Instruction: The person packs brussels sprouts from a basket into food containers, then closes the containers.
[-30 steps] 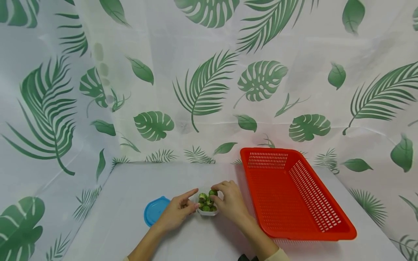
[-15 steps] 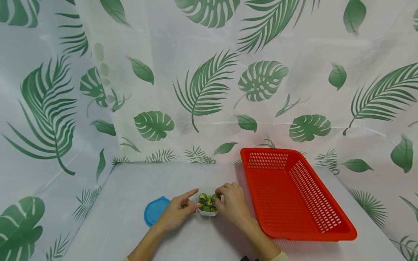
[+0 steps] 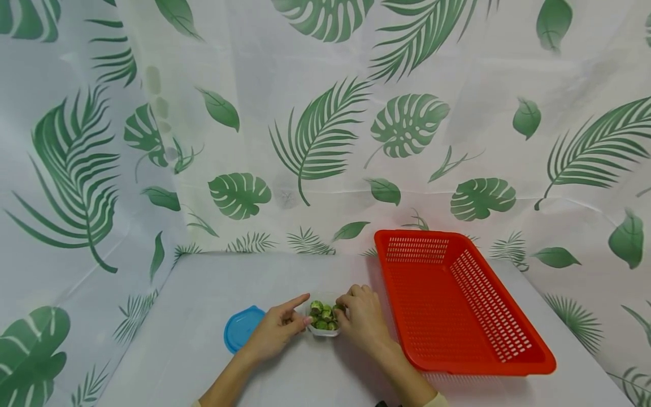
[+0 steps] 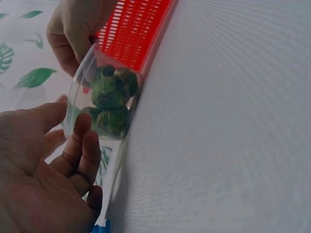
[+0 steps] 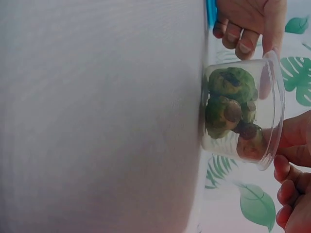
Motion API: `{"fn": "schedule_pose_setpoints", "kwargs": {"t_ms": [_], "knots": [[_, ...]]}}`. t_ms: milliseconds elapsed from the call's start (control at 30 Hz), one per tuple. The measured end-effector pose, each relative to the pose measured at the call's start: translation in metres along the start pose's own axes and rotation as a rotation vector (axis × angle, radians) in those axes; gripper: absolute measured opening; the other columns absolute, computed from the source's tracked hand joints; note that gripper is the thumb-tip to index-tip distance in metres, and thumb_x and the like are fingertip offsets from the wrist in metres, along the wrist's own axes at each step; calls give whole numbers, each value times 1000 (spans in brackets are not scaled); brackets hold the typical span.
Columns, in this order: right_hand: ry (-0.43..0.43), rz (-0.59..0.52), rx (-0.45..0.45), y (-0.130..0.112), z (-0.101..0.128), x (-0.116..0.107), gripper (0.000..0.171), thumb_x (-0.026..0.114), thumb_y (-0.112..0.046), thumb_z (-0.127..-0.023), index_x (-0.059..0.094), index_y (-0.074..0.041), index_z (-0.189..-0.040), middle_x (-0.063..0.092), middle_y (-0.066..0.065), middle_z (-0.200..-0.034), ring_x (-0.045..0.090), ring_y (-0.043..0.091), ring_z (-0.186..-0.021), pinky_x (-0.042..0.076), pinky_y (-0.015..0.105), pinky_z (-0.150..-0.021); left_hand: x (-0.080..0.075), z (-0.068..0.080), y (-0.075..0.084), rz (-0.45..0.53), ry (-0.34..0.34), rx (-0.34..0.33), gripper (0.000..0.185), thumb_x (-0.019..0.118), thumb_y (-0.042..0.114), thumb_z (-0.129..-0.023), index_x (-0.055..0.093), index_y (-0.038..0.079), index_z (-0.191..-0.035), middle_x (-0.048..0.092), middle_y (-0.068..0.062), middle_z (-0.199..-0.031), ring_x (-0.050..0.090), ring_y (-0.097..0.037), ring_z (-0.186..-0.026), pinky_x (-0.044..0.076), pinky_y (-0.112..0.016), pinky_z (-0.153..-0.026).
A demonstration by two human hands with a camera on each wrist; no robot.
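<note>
A small clear plastic container [image 3: 322, 333] stands on the table with several green Brussels sprouts [image 3: 321, 325] inside. From its left side, my left hand [image 3: 277, 330] holds it, the thumb and fingers against the rim and wall [image 4: 73, 94]. My right hand [image 3: 363, 319] is at the container's right side. Its fingertips reach over the rim and pinch a Brussels sprout [image 5: 250, 133] low inside, seen through the clear wall. In the head view this sprout is mostly covered by the right fingers.
A blue lid [image 3: 240, 330] lies on the white table [image 3: 218, 288], partly behind the left hand. To the right stands a large red perforated plastic basket [image 3: 483, 367]. A leaf-patterned sheet [image 3: 325, 215] hangs behind and at the sides.
My right hand has lowered a Brussels sprout from above the heap to the container's right side, shifting slightly right. My left hand has stayed in place at the container.
</note>
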State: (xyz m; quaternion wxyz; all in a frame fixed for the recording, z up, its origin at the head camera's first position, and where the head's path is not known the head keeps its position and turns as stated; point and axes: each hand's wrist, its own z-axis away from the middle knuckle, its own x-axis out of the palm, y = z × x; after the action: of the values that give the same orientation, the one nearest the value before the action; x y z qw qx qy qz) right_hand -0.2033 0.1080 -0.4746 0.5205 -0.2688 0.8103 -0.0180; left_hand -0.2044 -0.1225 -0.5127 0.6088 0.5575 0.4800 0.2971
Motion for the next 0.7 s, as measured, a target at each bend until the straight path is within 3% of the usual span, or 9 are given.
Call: {"fn": "schedule_pose_setpoints", "kwargs": {"t_ms": [200, 367, 500, 567, 700], "knots": [[9, -17, -5, 1, 0, 1, 10, 85, -11, -81, 81, -9, -90, 59, 0, -79, 48, 16, -79, 36, 33, -74, 0, 0, 1, -7, 8, 1, 64, 69, 29, -102, 45, 9, -158, 72, -18, -92, 68, -24, -86, 55, -26, -74], [65, -76, -25, -3, -1, 2, 17, 84, -14, -84, 80, -9, -100, 62, 0, -84, 52, 16, -83, 39, 34, -77, -2, 3, 1, 3, 19, 29, 64, 69, 24, -102, 43, 12, -159, 70, -21, -91, 65, -17, -80, 54, -26, -72], [153, -200, -72, -12, -2, 0, 21, 85, -14, -86, 79, -12, -106, 64, -1, -92, 57, 15, -91, 45, 35, -81, -10, 5, 6, 46, 65, 65, 69, 69, 19, -102, 36, 14, -163, 67, -27, -92, 56, -8, -69, 48, -22, -60], [189, -290, -96, -21, -3, -2, 23, 85, -12, -86, 78, -12, -108, 65, -1, -97, 58, 15, -95, 49, 34, -82, -19, 6, 11, 50, 114, 77, 69, 70, 20, -102, 37, 14, -162, 67, -28, -95, 55, -10, -68, 45, -21, -58], [199, -466, -143, -44, -4, -6, 26, 83, -7, -88, 76, -12, -112, 66, 2, -106, 58, 12, -97, 54, 33, -79, -40, 10, 21, -34, 217, 37, 59, 71, 29, -101, 49, 19, -155, 70, -12, -104, 62, -17, -81, 49, -23, -68]]}}
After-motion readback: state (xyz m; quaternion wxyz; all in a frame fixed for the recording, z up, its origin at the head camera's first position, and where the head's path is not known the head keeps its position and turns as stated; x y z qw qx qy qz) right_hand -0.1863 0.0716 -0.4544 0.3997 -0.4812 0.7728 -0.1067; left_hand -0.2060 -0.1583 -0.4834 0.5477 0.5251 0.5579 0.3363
